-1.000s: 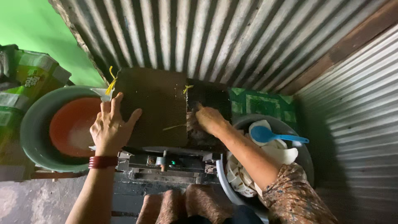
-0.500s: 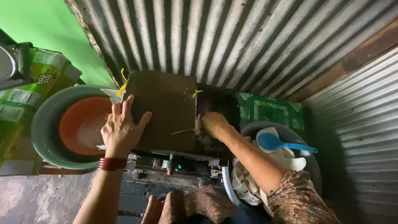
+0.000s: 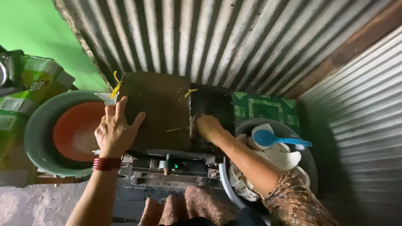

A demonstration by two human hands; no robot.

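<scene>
Scrubbing under way: dark flat slab (image 3: 161, 111) lies at frame centre, its two o'clock end wet and dark, the rest dry. Right hand (image 3: 209, 127) closed on an unseen scrubber; left hand (image 3: 115, 132), fingers spread, steadies it. Dish basin (image 3: 310, 167) at four o'clock.

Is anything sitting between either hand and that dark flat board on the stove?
Nothing visible does. The left hand lies flat on the dark board, and the right hand rests on its darker right part.
</scene>
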